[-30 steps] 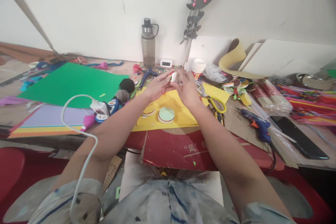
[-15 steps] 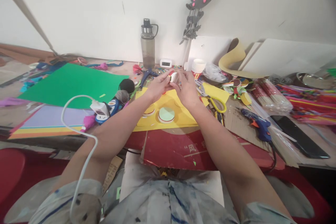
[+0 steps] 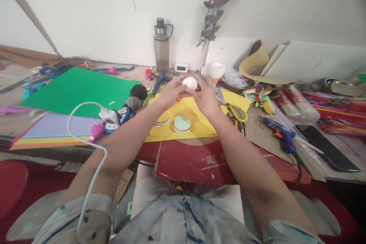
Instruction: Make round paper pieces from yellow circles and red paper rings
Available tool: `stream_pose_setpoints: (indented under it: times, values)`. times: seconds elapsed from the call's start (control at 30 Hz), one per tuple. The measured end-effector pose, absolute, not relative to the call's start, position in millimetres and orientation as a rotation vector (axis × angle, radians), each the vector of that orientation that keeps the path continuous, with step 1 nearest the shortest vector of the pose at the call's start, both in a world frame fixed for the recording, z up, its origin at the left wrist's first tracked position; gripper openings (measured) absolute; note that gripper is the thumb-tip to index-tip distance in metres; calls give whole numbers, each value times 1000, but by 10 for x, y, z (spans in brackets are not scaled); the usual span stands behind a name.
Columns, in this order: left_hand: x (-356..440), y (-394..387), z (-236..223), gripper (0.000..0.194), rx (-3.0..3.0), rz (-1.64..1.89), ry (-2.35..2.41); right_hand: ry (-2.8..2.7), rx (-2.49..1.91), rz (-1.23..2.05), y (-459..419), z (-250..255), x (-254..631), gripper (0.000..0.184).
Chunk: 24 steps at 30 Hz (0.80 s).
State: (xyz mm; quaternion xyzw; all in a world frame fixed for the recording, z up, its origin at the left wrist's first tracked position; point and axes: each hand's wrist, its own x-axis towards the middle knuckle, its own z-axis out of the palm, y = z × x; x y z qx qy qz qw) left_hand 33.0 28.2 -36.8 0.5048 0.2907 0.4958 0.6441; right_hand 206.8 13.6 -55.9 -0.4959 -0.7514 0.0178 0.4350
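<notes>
At the left, a green sheet (image 3: pixel 81 91) is laid out flat. Nearer the middle, a yellow-topped disc (image 3: pixel 162 119) is partly covered by the left forearm (image 3: pixel 128 133). By the left hand (image 3: pixel 171 94), a white round piece (image 3: pixel 190 83) is clasped at its left edge. Below it, a green-topped disc (image 3: pixel 182 122) is seen lying flat on yellow paper (image 3: pixel 200 132). The white round piece is held up above the paper, directly between the two sets of fingertips; neither hand can be called nearer. No long axis is shown: a plain, pale, rounded face is turned toward the wearer, and its rear is hidden. Its right edge is clasped by the right hand (image 3: pixel 207 97). Farther right, yellow-handled scissors (image 3: pixel 241 115) and a blue glue gun (image 3: pixel 282 137) are seen.
</notes>
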Motion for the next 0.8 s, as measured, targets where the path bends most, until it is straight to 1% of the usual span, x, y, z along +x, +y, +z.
stream_pose_setpoints:
  times: [0.07, 0.17, 0.3, 0.5, 0.67, 0.8]
  values:
    - [308, 315, -369, 42, 1103, 1158, 651, -1772, -1245, 112, 164, -565, 2117, 50]
    - [274, 348, -373, 43, 1072, 1162, 632, -1655, -1246, 201, 208, -578, 2172, 43]
    - [265, 349, -386, 43, 1136, 1127, 593, -1661, -1181, 318, 227, -579, 2146, 36]
    - [281, 344, -410, 42, 1307, 1058, 666, -1619, -1257, 357, 162, -521, 2068, 23]
    - [275, 361, -408, 37, 1365, 1087, 785, -1564, -1245, 492, 135, -487, 2048, 23]
    - [258, 377, -395, 38, 1332, 1105, 794, -1500, -1167, 681, 156, -494, 2044, 31]
